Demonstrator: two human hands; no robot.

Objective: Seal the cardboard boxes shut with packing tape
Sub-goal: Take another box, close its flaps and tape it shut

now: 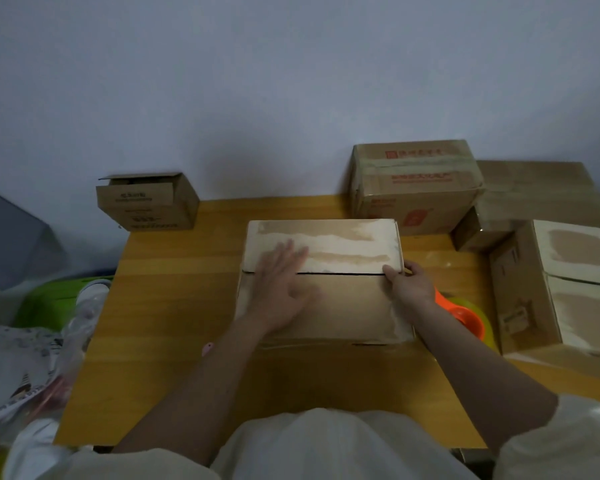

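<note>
The brown cardboard box with pale torn-tape patches sits in the middle of the orange wooden worktop, its two top flaps meeting at a dark seam with no fresh tape visible across it. Keep your left hand flat, fingers straight, pressing both flaps level, while your right hand pinches the seam's right end with curled fingers. The orange and yellow tape dispenser lies just beside that wrist; I judge you should close the gap before fetching it.
</note>
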